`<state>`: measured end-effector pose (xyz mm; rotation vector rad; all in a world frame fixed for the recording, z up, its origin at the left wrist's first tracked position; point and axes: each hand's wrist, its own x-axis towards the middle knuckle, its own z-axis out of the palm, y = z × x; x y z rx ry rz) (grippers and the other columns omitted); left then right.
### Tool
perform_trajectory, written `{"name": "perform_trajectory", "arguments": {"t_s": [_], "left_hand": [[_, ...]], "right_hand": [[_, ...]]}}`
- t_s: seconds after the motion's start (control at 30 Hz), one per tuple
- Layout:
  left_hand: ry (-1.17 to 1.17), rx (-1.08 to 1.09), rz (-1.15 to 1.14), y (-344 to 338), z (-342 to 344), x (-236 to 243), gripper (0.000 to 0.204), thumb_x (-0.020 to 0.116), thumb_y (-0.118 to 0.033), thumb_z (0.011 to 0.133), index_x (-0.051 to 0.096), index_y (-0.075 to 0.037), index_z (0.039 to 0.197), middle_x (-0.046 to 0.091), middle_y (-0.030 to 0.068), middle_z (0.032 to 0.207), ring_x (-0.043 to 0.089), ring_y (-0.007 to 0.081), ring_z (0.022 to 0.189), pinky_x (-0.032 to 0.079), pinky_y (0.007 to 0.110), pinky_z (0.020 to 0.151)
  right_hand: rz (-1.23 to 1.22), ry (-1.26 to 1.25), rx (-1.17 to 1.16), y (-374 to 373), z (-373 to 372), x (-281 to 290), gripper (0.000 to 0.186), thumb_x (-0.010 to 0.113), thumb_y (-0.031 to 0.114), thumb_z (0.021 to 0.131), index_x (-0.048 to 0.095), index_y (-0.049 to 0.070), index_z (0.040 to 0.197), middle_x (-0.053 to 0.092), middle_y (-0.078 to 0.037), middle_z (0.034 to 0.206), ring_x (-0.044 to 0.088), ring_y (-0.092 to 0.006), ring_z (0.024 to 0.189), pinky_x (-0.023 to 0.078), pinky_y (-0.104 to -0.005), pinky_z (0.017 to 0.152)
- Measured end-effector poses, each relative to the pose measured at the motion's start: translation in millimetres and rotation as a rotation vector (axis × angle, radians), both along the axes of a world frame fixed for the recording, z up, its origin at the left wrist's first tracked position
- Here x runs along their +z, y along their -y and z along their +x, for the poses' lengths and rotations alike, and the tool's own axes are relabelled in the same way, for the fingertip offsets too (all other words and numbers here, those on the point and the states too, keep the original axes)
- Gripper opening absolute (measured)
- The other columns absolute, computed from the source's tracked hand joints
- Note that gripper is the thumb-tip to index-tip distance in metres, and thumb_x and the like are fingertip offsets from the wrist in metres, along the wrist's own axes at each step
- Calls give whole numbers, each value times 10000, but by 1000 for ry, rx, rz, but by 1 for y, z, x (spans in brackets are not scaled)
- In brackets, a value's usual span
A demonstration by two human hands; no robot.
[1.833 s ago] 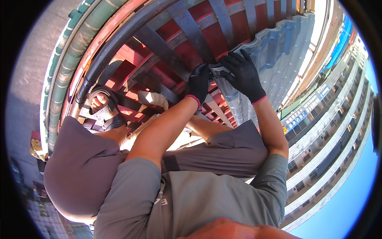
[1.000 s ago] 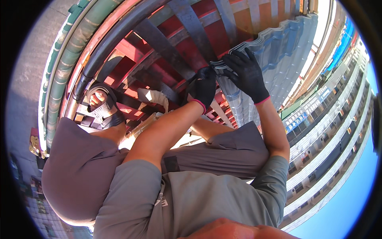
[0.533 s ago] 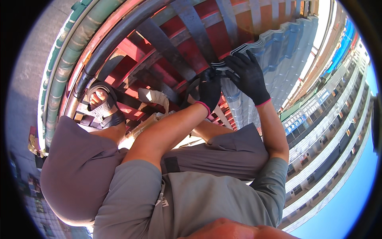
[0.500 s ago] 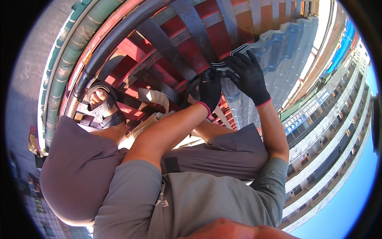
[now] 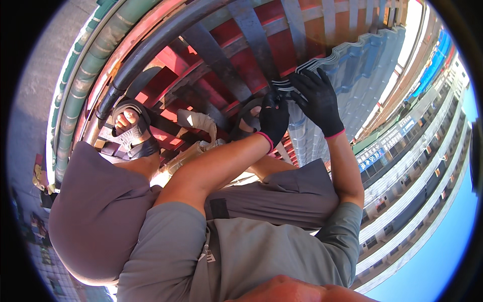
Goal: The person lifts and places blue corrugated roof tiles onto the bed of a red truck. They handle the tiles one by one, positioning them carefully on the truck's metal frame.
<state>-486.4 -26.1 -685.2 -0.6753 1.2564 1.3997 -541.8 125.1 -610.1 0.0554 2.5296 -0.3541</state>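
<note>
A stack of corrugated grey-blue roofing sheets (image 5: 347, 75) lies to the right, its layered wavy edges facing the metal frame. At the stack's near left corner is my left hand (image 5: 274, 120), in a black glove with a pink cuff, its fingers pinched together; what they grip is hidden. My right hand (image 5: 320, 103), gloved alike, lies over the sheets' layered edge just to the right. Its fingers are stretched and apart, with the thumb toward my left hand. Both hands are close together but do not clearly touch.
Dark metal slats (image 5: 216, 58) cross red beams (image 5: 173, 60) with gaps between them. A dark pipe (image 5: 143, 53) and a green rail (image 5: 88, 70) curve along the left. My sandalled foot (image 5: 130, 123) rests beside a pale cloth strap (image 5: 196, 121). A building (image 5: 402, 191) stands at right.
Both hands and the sheets sit slightly further right and lower in the picture. The right hand's fingers have shifted a little on the edge; the left hand stays pinched at the corner.
</note>
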Motion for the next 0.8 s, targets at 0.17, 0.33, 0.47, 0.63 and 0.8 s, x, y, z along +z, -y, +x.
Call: {"name": "perform_trajectory", "arguments": {"t_s": [0.17, 0.33, 0.47, 0.63, 0.8], "left_hand": [[-124, 8, -27, -4, 6, 3, 268, 597, -143, 870, 542, -29, 1107, 646, 180, 1008, 628, 330, 969, 479, 378, 830], [-182, -83, -89, -3, -6, 8, 255, 593, -138, 865, 540, -28, 1088, 644, 201, 977, 629, 363, 946, 486, 393, 815], [-234, -82, -86, -2, -2, 8, 264, 591, -137, 859, 542, -33, 1097, 647, 220, 965, 631, 389, 929, 494, 413, 788], [-229, -79, -91, -3, 0, 9, 277, 589, -146, 857, 543, -42, 1110, 659, 231, 941, 632, 420, 905, 500, 440, 760], [-206, -135, -89, -1, 0, 10, 321, 576, -169, 863, 525, -49, 1156, 660, 244, 952, 629, 434, 915, 501, 456, 772]], "right_hand": [[17, 24, -1, 1, 0, 2, 430, 729, 207, 758, 643, 97, 1165, 635, -66, 1195, 546, -270, 1182, 345, -487, 1067], [10, 15, 3, 1, 0, 2, 419, 720, 206, 767, 642, 98, 1165, 632, -68, 1202, 544, -269, 1187, 338, -490, 1073], [17, 12, 10, 1, 0, 3, 413, 714, 206, 774, 641, 99, 1166, 630, -71, 1205, 545, -271, 1187, 337, -493, 1074], [18, 14, 18, 1, 1, 3, 416, 711, 208, 776, 639, 101, 1171, 626, -73, 1212, 543, -274, 1189, 334, -496, 1074], [28, 31, 20, 1, 1, 4, 434, 705, 214, 782, 630, 106, 1196, 618, -71, 1227, 536, -273, 1196, 332, -494, 1072]]}}
